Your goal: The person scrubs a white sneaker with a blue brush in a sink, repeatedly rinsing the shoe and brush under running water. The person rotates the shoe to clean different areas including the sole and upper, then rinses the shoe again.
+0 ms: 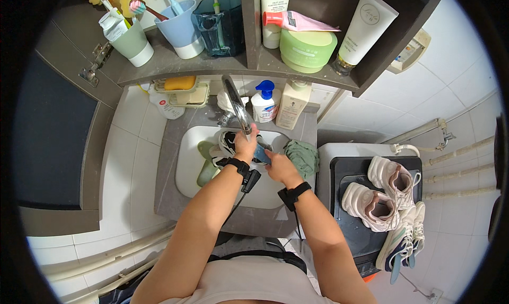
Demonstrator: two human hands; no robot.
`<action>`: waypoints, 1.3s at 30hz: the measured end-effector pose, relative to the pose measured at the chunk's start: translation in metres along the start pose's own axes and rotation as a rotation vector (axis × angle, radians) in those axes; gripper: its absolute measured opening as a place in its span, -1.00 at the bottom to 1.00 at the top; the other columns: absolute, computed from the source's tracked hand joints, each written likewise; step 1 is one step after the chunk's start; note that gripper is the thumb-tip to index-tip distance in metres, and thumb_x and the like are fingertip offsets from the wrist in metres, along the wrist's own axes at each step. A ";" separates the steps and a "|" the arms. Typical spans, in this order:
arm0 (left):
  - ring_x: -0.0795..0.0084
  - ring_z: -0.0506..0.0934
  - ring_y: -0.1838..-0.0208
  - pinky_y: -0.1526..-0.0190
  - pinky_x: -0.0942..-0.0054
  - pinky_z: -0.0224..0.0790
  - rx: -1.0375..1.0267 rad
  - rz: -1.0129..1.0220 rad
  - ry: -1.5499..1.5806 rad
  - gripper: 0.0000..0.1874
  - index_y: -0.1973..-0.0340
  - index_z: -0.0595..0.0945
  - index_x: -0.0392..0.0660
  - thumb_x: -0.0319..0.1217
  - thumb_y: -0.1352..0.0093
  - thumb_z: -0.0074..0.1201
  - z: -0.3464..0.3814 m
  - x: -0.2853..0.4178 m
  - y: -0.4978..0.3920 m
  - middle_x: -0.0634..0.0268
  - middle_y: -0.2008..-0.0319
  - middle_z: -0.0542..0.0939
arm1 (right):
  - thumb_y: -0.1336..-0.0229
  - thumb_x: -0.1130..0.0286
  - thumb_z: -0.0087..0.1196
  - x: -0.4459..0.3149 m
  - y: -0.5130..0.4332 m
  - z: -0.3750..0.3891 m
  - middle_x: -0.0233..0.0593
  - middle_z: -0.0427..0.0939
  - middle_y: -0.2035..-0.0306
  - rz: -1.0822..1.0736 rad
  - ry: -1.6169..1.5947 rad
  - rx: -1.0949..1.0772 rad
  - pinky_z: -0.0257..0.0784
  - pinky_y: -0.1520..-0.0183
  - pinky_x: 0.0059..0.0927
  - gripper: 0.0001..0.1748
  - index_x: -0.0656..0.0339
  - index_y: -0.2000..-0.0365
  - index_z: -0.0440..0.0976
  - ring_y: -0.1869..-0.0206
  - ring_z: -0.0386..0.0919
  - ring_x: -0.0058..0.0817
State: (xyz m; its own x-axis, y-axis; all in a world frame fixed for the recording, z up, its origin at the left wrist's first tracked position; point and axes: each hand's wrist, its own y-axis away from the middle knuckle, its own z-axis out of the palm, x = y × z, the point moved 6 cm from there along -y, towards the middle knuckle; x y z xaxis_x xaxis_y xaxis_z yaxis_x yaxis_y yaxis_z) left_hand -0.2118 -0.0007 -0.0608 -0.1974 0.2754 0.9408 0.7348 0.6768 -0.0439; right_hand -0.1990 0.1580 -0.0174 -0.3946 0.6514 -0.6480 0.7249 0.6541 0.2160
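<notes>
My left hand (245, 145) is beneath the chrome faucet spout (234, 99), gripping the left side of a flat blue piece (261, 153). From the right, the fingers of my right hand (283, 169) pinch the same piece; whether it is part of a shoe I cannot tell. Something grey shows just behind it, partly hidden by my hands. A black-and-white shoe (227, 142) rests in the white sink basin (187, 139), left of my left hand. Two olive-green pieces, perhaps insoles, lie along the basin's left side, the lower one (206, 174) nearer me.
A crumpled green cloth (302, 157) sits on the basin's right rim. Behind the faucet stand a blue-topped pump bottle (265, 103) and a beige bottle (293, 105). A shelf (222, 71) with cups overhangs the back. Several shoes (368, 208) rest on a washing machine (346, 244) at right.
</notes>
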 end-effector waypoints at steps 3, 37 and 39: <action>0.13 0.54 0.43 0.25 0.25 0.41 -0.037 0.076 -0.047 -0.85 0.28 0.59 -0.19 -0.41 -0.27 0.11 0.008 -0.004 -0.002 0.18 0.50 0.57 | 0.05 0.53 0.08 0.002 0.000 0.002 0.22 0.53 0.20 0.025 0.002 -0.017 0.42 0.01 -0.11 -0.40 0.28 -0.10 0.33 0.09 0.51 0.05; 0.09 0.31 -0.27 -0.30 -0.02 0.08 -0.283 -0.630 1.408 -0.20 -0.27 0.27 -0.05 0.25 -0.31 -0.17 -0.055 -0.073 0.065 0.21 -0.24 0.36 | -0.04 0.46 0.07 -0.023 0.035 -0.045 0.03 0.53 0.11 -0.248 -0.115 -0.327 0.40 0.08 -0.32 -0.31 0.07 -0.23 0.22 0.21 0.55 -0.19; 0.10 0.31 -0.27 -0.30 -0.02 0.08 -0.284 -0.613 1.420 -0.20 -0.27 0.28 -0.05 0.26 -0.32 -0.20 -0.050 -0.067 0.067 0.22 -0.25 0.35 | -0.03 0.44 0.07 -0.002 0.051 -0.061 0.09 0.51 0.09 -0.145 -0.159 -0.462 0.39 0.05 -0.29 -0.32 0.08 -0.23 0.21 0.15 0.55 -0.12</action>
State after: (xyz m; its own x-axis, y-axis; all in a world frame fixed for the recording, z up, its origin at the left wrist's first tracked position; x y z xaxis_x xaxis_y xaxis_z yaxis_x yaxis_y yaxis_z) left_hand -0.1168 -0.0081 -0.1098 0.1273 -0.9342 0.3331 0.9001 0.2499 0.3569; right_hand -0.1954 0.2137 0.0394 -0.3557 0.4981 -0.7908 0.3291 0.8587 0.3929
